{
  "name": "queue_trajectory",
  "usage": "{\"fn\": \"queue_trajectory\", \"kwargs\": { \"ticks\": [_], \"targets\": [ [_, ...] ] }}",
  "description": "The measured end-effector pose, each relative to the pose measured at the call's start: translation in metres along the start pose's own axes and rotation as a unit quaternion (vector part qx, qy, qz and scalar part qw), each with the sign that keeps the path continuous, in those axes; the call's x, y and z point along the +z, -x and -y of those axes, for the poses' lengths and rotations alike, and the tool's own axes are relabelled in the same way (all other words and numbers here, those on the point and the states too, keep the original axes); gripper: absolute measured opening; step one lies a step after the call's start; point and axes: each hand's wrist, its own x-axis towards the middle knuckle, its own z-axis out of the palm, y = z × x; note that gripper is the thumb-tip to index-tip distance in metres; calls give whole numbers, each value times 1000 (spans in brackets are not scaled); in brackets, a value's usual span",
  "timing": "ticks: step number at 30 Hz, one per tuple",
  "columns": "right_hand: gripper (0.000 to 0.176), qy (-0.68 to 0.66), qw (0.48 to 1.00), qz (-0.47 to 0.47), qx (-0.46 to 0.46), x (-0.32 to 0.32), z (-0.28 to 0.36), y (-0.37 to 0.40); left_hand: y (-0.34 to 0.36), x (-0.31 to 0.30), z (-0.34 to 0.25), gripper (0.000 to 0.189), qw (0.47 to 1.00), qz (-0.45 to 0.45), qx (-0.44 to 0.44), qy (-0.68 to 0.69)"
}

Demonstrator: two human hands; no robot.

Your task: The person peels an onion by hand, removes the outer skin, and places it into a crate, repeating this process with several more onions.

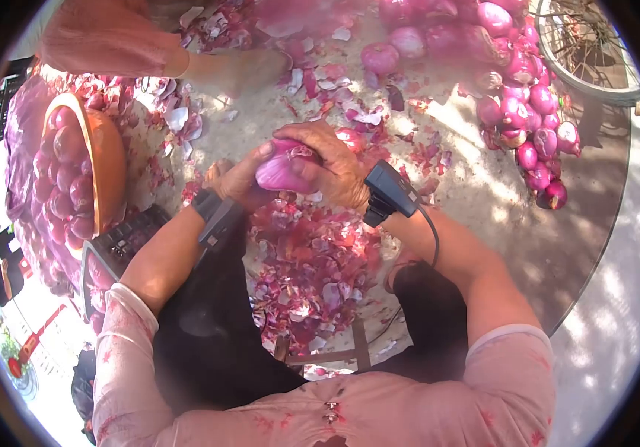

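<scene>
A purple-red onion (284,170) is held between both hands at the middle of the view, above the ground. My left hand (244,177) grips its left side, with the thumb near its top. My right hand (329,160) wraps over the top and right side of the onion, fingers bent around it. Below the hands, a heap of red onion skins (309,276) lies on the ground between the knees. Each wrist wears a dark strapped device.
An orange basket (107,160) full of onions stands at the left, beside netted onions (26,164). Bunched onions (539,119) lie at the upper right near a wire-filled round rim (621,95). A co-worker's leg (107,37) reaches in at the upper left. Skins litter the ground.
</scene>
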Motion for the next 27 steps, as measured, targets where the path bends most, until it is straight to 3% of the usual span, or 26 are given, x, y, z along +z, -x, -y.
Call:
{"fn": "queue_trajectory", "kwargs": {
  "ticks": [4, 6, 8, 9, 12, 13, 14, 15, 16, 17, 19, 20, 22, 24, 26, 27],
  "targets": [
    [42, -27, 999, -31, 28, 5, -4, 2, 3, 14, -1, 73, 998, -54, -12, -12],
    [47, -17, 998, -65, 16, 6, -6, -1, 2, 7, 0, 77, 999, -27, -30, -35],
    [53, -172, 971, -81, 145, 2, -8, -3, 1, 16, -2, 77, 996, 78, 20, -43],
    [54, -233, 956, -92, 154, 4, -14, -7, 1, 28, -3, 78, 997, 63, 40, -24],
    [50, -215, 942, -129, 223, -16, -30, -17, 0, 13, -2, 74, 1000, 18, 0, -16],
    [40, -177, 951, -124, 221, -32, -39, -24, -2, 12, -3, 71, 999, 29, 20, -9],
    [24, -39, 959, -136, 245, -48, -60, -29, -3, 10, -3, 71, 999, 37, 23, -9],
    [22, 49, 963, -176, 199, -62, -69, -35, -3, 9, -3, 70, 999, 17, 24, 15],
    [32, 135, 955, -215, 151, -75, -74, -41, -3, 5, -3, 70, 999, -5, 24, 40],
    [32, 138, 955, -216, 148, -91, -78, -49, -2, 0, -3, 67, 998, -47, 18, 31],
    [56, 407, 892, -149, 125, -120, -84, -60, -1, -3, -4, 66, 998, -49, 10, 32],
    [56, 407, 892, -151, 124, -127, -88, -64, 0, -3, -6, 66, 998, -53, 1, 31],
    [67, 533, 841, -20, 94, -138, -105, -67, -1, 0, -8, 64, 998, -54, 21, 13],
    [60, 566, 822, -8, 63, -143, -127, -68, 0, -3, -10, 64, 997, -68, -7, 21],
    [51, 663, 735, 65, 124, -144, -139, -74, -3, -9, -8, 64, 998, -57, 4, 29],
    [46, 708, 686, 54, 160, -138, -140, -77, -3, -12, -7, 64, 996, -79, 4, 33]
  ]
}}
